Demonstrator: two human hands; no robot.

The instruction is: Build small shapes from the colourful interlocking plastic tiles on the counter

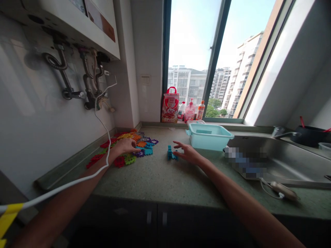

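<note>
At the centre-left of the frame, on the speckled grey-green countertop (160,182), a loose pile of interlocking foam-like puzzle tiles (129,159) is spread in red, yellow, orange, green, blue and purple, some overlapping. The left hand (126,146) is held over the middle of this pile, palm down. Its fingers are curled downward near a light-blue tile (148,151) at the pile's right edge; whether a tile is gripped cannot be told.

At the centre of the frame, a small group of blue tiles (169,152) is set apart from the pile, part of it standing upright. The right hand (190,154) is placed just right of this group. Its fingers are parted and extended toward the left of the frame; nothing is seen clasped between them, and contact with the blue tiles cannot be confirmed.

Right of centre, a turquoise plastic tub (210,142) is stood beside a steel sink (292,165), located at the right. At the sink's left rim, an item is masked by pixelation. Below the window, upper centre, a red-handled bag (170,109) and a pink pump bottle (190,113) are lined up. In the left half, the left forearm is crossed by a white cable (107,151).
</note>
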